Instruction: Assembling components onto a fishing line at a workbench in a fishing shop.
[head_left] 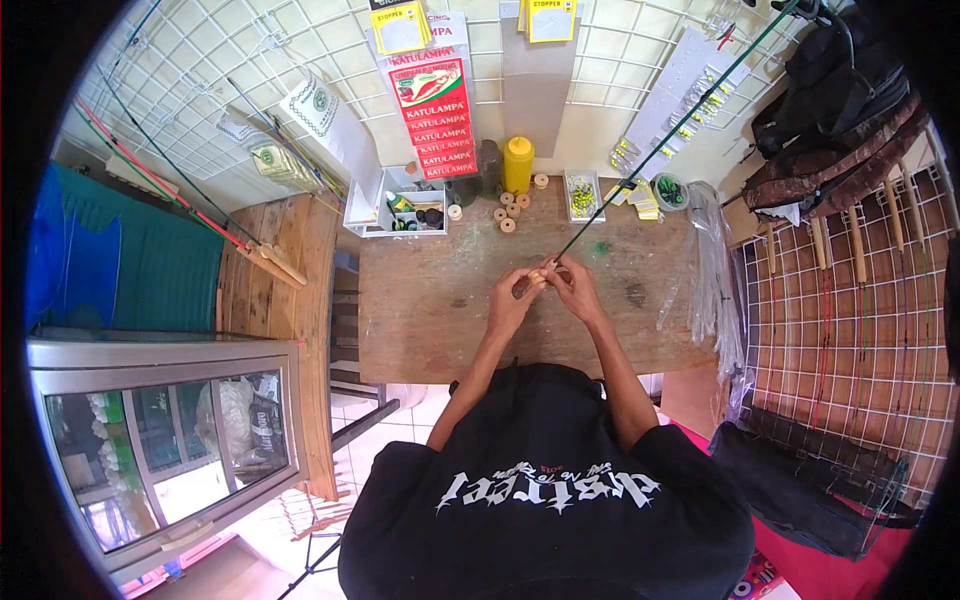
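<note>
Over the middle of the wooden table, my two hands meet at the lower end of a thin dark fishing rod (pixel 648 160). The rod slants up and away to the right, past the wall grid. My right hand (pixel 577 290) has its fingers closed round the rod's end. Close against it, my left hand (pixel 512 299) pinches a small tan piece (pixel 537 277) that looks like a cork ring. Fingers cover much of it, so I cannot see whether the rod passes through it. Beyond my hands, several loose cork rings (pixel 508 226) lie on the table.
A yellow squeeze bottle (pixel 518 166) stands at the table's back. White trays of small parts (pixel 447 213) sit left and right of it. Clear plastic sleeves (pixel 706 270) hang over the right edge. A glass-doored cabinet (pixel 170 350) stands left; rods hang on a grid (pixel 790 340) right.
</note>
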